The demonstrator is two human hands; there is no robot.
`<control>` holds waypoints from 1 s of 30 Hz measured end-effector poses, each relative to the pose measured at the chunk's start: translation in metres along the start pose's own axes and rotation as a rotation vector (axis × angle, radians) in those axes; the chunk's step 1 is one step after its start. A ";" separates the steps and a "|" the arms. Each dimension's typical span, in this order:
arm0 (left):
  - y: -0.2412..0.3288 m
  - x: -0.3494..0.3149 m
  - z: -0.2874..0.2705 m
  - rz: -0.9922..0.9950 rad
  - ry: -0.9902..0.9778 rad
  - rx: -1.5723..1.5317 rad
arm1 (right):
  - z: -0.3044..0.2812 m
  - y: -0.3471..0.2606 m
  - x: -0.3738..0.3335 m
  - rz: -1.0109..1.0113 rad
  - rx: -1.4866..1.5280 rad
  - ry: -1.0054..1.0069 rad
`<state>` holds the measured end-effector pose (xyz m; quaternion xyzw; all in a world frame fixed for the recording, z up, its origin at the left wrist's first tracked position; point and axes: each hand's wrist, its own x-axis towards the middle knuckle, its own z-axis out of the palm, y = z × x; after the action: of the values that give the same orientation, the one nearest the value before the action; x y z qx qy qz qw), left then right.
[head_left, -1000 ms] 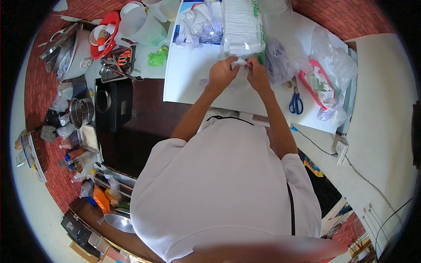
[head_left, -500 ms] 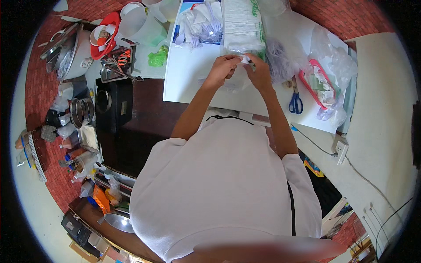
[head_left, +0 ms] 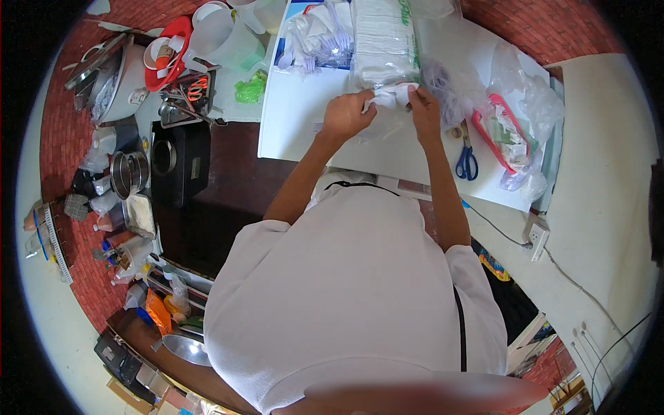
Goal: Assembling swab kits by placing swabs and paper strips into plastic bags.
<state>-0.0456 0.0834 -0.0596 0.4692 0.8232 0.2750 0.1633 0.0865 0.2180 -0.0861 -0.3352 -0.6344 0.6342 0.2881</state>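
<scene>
Between my two hands, at the near end of a pack of stacked white napkins (head_left: 384, 45), a crumpled white paper napkin (head_left: 393, 96) is drawn out sideways. My left hand (head_left: 348, 115) pinches its left end with the fingers curled in. Its right end is gripped between the thumb and fingers of my right hand (head_left: 425, 113). Whether anything lies inside the napkin I cannot tell. Clear plastic wraps the pack and lies loose below my hands. Left of the pack is a pile of white plastic forks and napkins (head_left: 315, 38).
On the white table (head_left: 290, 117), blue-handled scissors (head_left: 467, 162) and a pink basket (head_left: 505, 135) lie at the right. Thin clear bags (head_left: 443, 86) are bunched beside the pack. A green plastic bag (head_left: 251, 88) and jugs (head_left: 228, 45) stand to the left.
My hands have moved apart, the right one slightly rightward. The napkin, bunched small between my fingertips before, now spreads wider between them.
</scene>
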 end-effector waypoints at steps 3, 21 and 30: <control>-0.009 0.000 0.006 0.193 0.048 0.094 | -0.004 0.004 0.004 0.086 0.046 0.072; 0.025 0.016 0.018 -0.137 0.142 0.164 | -0.061 0.010 -0.005 0.079 0.633 0.420; 0.016 0.029 0.054 0.058 -0.162 0.408 | -0.046 0.011 -0.040 0.282 0.533 0.330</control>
<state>-0.0212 0.1312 -0.0936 0.5364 0.8322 0.0686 0.1225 0.1482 0.2141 -0.0931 -0.4308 -0.3386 0.7484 0.3738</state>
